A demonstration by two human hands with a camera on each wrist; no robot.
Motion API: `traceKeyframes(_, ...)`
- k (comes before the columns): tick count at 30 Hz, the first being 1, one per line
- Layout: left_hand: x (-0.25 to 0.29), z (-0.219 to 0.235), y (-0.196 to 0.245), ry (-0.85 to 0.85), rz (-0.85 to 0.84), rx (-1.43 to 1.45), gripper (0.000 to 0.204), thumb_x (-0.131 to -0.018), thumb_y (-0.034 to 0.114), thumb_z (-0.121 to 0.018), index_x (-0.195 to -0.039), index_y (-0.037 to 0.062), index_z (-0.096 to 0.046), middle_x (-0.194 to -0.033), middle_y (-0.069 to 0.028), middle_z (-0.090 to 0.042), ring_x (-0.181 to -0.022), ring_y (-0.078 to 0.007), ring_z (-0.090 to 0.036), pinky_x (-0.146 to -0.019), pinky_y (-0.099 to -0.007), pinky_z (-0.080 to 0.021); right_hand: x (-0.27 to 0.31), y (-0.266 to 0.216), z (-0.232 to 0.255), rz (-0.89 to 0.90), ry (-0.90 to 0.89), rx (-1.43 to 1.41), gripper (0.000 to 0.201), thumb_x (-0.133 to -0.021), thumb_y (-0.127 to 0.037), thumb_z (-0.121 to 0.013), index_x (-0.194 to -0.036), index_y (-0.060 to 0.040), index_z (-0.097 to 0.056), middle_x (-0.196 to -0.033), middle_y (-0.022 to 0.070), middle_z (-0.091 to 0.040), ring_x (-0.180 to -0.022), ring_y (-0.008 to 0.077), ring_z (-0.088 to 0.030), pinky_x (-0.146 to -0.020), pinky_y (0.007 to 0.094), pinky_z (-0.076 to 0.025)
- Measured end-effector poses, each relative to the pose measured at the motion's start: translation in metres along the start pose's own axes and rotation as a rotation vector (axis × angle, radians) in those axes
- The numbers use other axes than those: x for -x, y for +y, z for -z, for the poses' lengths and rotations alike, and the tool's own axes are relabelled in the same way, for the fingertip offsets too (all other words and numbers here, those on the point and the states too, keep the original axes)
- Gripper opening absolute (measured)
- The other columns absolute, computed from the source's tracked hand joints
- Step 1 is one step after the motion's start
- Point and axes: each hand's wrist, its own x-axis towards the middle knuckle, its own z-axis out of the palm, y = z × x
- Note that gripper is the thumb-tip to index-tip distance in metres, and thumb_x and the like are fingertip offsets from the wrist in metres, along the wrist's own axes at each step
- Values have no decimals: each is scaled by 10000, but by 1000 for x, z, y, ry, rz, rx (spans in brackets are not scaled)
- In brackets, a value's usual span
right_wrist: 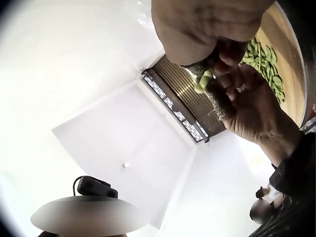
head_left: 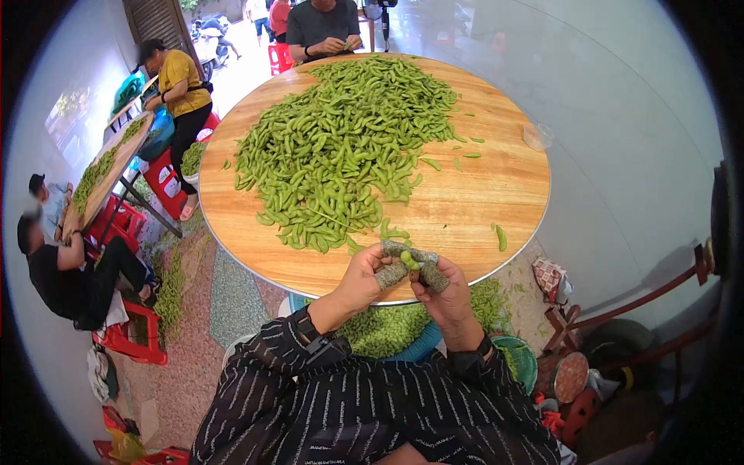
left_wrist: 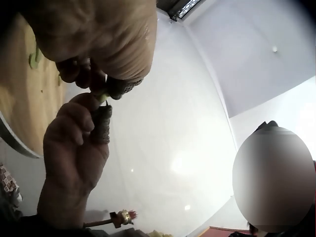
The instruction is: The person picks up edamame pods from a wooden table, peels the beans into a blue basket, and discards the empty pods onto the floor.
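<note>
My left hand (head_left: 358, 280) and right hand (head_left: 449, 301) meet over the near edge of the round wooden table (head_left: 465, 205). Between their fingertips they pinch a green soybean pod (head_left: 408, 260), its beans bulging out. Grey textured sleeves cover the thumbs and forefingers. In the right wrist view the pod (right_wrist: 203, 83) shows between the covered thumbs; in the left wrist view only a bit of the pod (left_wrist: 102, 98) shows, the rest behind fingers. A big heap of soybean pods (head_left: 333, 147) spreads over the table beyond the hands.
Below the table edge, a blue basin (head_left: 422, 345) holds shelled green beans (head_left: 380, 332). A few stray pods (head_left: 501, 238) and a clear plastic cup (head_left: 537, 137) lie to the right. One person (head_left: 324, 31) sits across; others work at a table (head_left: 105, 167) on the left.
</note>
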Motion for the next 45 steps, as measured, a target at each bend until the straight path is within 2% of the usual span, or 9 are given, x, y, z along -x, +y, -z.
traceKeyframes(4, 8, 3, 25, 10, 29, -401, 302, -779, 89, -593, -1049, 9, -484, -798, -4, -546, -703, -71, -521, -636, -203, -422, 1, -3, -8, -11, 57, 67, 190, -830, -88, -472, -982, 1, -544, -734, 40, -552, -557, 80, -474, -443, 154, -328)
traceKeyframes(8, 38, 9, 86, 196, -784, -543, 136, -780, 100, -566, -875, 13, -523, -702, -43, -523, -599, -119, -494, -516, -233, -386, 4, -5, -9, -17, 145, 193, 200, -827, -99, -488, -981, 7, -557, -727, 40, -557, -548, 79, -472, -436, 164, -328)
traceKeyframes(9, 52, 7, 112, 40, -887, -561, 214, -815, 242, -542, -855, 33, -514, -743, -39, -510, -589, -151, -475, -525, -253, -388, 5, -2, -6, -34, 143, 208, 200, -827, -99, -488, -981, 7, -557, -727, 40, -557, -548, 79, -472, -436, 164, -328)
traceKeyframes(10, 79, 5, 115, 291, -779, -472, 205, -764, 245, -602, -769, 60, -514, -732, -38, -511, -523, -150, -450, -457, -262, -331, 4, 2, 0, -43, 146, 211, 220, -813, -118, -510, -986, 12, -549, -732, 50, -558, -544, 88, -474, -429, 163, -326)
traceKeyframes(12, 105, -9, 182, 24, -852, -1455, 214, -684, 229, -672, -656, 96, -506, -642, -6, -499, -481, -119, -436, -433, -244, -291, 4, 9, 1, -67, 146, 223, 245, -799, -137, -533, -990, 17, -542, -737, 61, -558, -540, 98, -476, -421, 161, -323)
traceKeyframes(17, 90, -25, 182, 56, -1653, -901, 256, -551, 109, -718, -521, 156, -468, -486, 94, -433, -447, -27, -393, -445, -180, -245, 8, 20, 1, -92, 172, 240, 238, -804, -128, -534, -990, 20, -541, -721, 55, -552, -529, 96, -466, -424, 162, -320)
traceKeyframes(30, 91, -31, 188, 43, -1769, -806, 271, -575, 44, -676, -512, 190, -456, -513, 130, -468, -437, -3, -381, -437, -166, -217, 12, 16, 5, -70, 173, 223, 218, -811, -124, -522, -966, 27, -545, -707, 57, -552, -520, 94, -465, -424, 168, -329)
traceKeyframes(37, 76, 4, 161, -187, -987, -1125, 309, -593, 123, -604, -863, -6, -526, -742, -124, -509, -623, -278, -511, -510, -342, -417, 15, 7, -3, -113, 133, 428, 246, -803, -149, -554, -970, 32, -554, -642, 47, -537, -473, 75, -430, -404, 168, -294)
traceKeyframes(45, 71, 36, 32, -13, -684, -1463, 71, -687, 96, -466, -719, 35, -451, -693, -89, -474, -663, -237, -496, -573, -329, -402, 6, 7, -45, -171, -22, 720, 126, -791, -104, -534, -851, 5, -559, -598, 8, -529, -472, 43, -428, -408, 161, -296)
